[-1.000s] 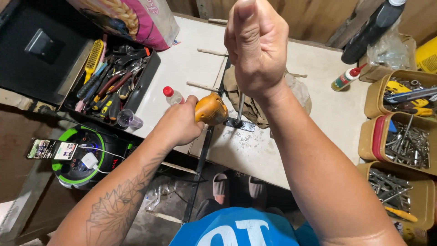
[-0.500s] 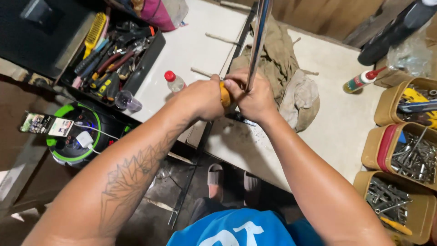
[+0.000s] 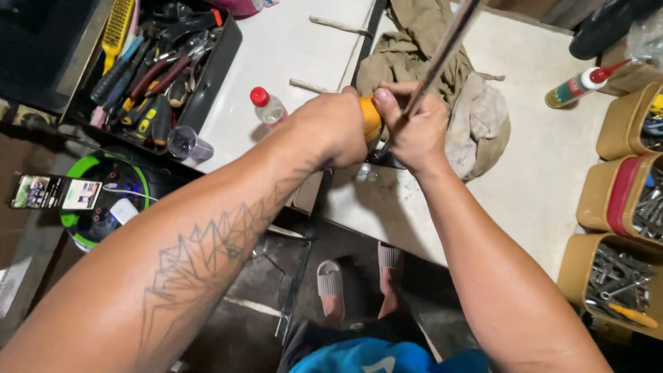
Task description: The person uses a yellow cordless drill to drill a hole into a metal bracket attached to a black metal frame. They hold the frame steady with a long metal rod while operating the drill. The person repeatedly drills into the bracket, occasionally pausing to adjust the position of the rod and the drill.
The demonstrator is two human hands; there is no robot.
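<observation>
On your left a small clear bottle with red cap on the white table, at far right a lying glue bottle with red nozzle and greenish label, at far left flat printed cards, perhaps packages.

Bright overhead light on the white table — dim floor, wide-angle edges bowed.

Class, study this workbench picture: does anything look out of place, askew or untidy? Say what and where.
A small clear cup lies tipped on its side at the bench's left edge, beside the tool tray. Crumpled rags are heaped mid-bench behind the hands. Nothing looks spilled or broken.
</observation>
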